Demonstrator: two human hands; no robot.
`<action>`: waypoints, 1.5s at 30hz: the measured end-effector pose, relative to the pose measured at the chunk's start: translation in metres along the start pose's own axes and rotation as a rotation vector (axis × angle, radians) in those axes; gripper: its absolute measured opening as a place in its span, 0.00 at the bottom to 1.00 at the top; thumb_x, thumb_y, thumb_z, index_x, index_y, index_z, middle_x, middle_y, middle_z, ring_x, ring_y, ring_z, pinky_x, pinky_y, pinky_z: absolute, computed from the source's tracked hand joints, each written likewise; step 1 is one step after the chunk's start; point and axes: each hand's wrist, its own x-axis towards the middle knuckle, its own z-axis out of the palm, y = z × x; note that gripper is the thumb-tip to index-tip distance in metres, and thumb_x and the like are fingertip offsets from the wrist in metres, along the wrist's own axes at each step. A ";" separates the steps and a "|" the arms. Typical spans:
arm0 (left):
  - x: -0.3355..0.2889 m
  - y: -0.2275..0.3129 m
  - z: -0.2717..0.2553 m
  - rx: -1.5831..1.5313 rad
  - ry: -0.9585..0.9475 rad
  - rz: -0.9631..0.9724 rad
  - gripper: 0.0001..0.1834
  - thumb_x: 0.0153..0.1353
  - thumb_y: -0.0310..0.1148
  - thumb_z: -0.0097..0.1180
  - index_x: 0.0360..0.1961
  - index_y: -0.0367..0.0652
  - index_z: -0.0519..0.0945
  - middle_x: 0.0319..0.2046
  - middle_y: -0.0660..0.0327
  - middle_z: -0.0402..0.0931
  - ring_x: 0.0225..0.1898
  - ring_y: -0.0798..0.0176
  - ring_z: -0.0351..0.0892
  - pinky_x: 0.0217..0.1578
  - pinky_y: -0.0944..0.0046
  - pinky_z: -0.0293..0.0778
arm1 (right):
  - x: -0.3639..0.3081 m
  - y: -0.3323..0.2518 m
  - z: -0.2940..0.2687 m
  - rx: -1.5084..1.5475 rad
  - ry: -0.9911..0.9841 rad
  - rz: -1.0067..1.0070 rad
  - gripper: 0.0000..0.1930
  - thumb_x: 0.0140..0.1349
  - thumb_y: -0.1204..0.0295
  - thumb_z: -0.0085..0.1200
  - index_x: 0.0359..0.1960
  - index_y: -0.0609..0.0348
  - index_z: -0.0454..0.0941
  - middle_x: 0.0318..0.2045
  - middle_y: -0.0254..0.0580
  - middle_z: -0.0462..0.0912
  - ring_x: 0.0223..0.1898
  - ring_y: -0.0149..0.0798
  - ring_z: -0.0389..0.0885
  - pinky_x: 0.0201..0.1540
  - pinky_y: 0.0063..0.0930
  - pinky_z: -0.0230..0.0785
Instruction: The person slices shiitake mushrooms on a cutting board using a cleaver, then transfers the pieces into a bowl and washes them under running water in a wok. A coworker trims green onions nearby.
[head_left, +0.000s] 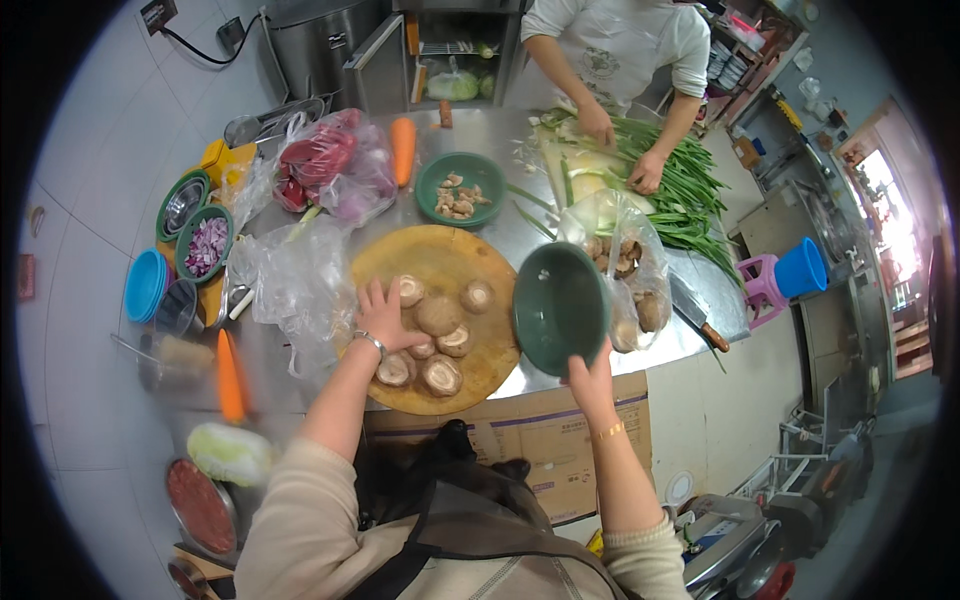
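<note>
Several brown mushrooms (437,315) lie on a round wooden chopping board (470,385), some with their gills up. My left hand (383,318) rests at the left of them, fingers spread, touching the mushrooms nearest to it. In my right hand (590,378) is a green bowl (560,310), gripped by its near rim and tilted at the board's right edge. I see nothing inside the bowl. Just right of it stands a clear plastic bag (640,260) with more mushrooms in it.
Across the steel table, a co-worker's hands (640,170) handle long green stalks (690,190). A knife (700,318) lies at the right edge. A green bowl of pale pieces (460,190), bagged vegetables (335,165), carrots (403,150) and a cabbage (230,453) are around.
</note>
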 end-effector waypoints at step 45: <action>-0.044 -0.042 -0.024 -0.055 0.189 0.184 0.46 0.40 0.47 0.69 0.60 0.42 0.63 0.59 0.44 0.57 0.58 0.42 0.61 0.57 0.52 0.63 | 0.070 -0.020 0.021 0.270 -0.432 0.199 0.38 0.52 0.77 0.48 0.65 0.61 0.43 0.46 0.54 0.72 0.33 0.39 0.79 0.25 0.27 0.76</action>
